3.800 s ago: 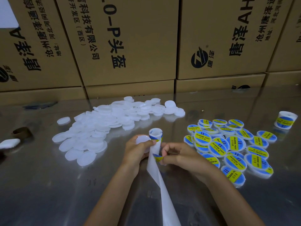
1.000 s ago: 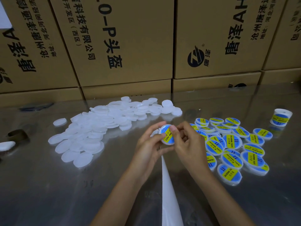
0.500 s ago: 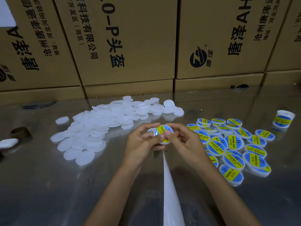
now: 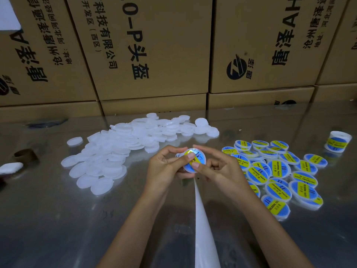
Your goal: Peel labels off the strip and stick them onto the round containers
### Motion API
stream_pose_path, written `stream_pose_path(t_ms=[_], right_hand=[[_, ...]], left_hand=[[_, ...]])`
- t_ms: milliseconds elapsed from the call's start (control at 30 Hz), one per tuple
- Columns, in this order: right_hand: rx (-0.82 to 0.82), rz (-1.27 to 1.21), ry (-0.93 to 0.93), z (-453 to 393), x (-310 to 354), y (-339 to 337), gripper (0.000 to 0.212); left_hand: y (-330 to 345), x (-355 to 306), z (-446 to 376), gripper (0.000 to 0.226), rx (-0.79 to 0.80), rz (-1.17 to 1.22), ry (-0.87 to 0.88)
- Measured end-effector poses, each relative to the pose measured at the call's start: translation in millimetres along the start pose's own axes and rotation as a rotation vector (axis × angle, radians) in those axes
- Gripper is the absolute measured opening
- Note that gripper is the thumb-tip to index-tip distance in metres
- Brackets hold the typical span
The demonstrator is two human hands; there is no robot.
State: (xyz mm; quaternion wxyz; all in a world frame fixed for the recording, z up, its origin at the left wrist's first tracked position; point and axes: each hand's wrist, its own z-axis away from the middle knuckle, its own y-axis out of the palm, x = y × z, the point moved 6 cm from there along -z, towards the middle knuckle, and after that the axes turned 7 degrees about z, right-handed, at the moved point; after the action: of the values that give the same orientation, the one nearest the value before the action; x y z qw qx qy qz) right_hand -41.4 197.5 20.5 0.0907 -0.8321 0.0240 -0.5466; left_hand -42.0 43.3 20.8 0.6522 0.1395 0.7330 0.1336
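Note:
Both hands hold one round white container (image 4: 200,158) above the table's middle; a blue and yellow label covers its top. My left hand (image 4: 164,167) grips its left side with the thumb pressed on the label. My right hand (image 4: 218,167) grips its right side, thumb on the lower edge of the label. The white backing strip (image 4: 202,225) hangs from under my hands toward the bottom edge. A heap of plain white containers (image 4: 119,149) lies to the left. Several labelled containers (image 4: 278,175) lie to the right.
A roll of labels (image 4: 337,141) stands at the far right. A brown ring (image 4: 25,154) and a white object (image 4: 10,168) sit at the left edge. Stacked cardboard boxes (image 4: 154,55) wall off the back of the shiny metal table (image 4: 58,219).
Earlier my hands peeled a label from the strip beside a plain container. Now the label sits on the container and both thumbs press it; the container has turned slightly.

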Motion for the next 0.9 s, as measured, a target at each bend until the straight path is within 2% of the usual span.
stream_pose_path(t_ms=[267, 400, 500, 567, 667, 800, 900], right_hand=[[-0.056, 0.033, -0.014, 1, -2, -2, 0.026], [-0.131, 0.024, -0.019, 2, -4, -5, 0.021], [-0.205, 0.022, 0.000, 0, -7, -11, 0.020], [-0.228, 0.007, 0.017, 0, -7, -12, 0.021], [-0.187, -0.017, 0.040, 0, -5, -5, 0.023], [-0.085, -0.023, 0.079, 1, -4, 3, 0.029], [-0.033, -0.069, 0.094, 2, -2, 6, 0.036]], left_hand=[[2, -1, 2, 0.029, 0.030, -0.035, 0.007], [6, 6, 2, 0.018, 0.090, -0.068, -0.033], [18, 10, 5, 0.040, 0.251, -0.060, -0.076], [23, 10, 6, 0.051, 0.300, -0.071, -0.067], [19, 6, 4, 0.050, 0.200, -0.114, -0.023], [5, 4, 3, 0.033, 0.041, -0.005, -0.042], [1, -1, 2, 0.028, 0.006, -0.013, 0.005]])
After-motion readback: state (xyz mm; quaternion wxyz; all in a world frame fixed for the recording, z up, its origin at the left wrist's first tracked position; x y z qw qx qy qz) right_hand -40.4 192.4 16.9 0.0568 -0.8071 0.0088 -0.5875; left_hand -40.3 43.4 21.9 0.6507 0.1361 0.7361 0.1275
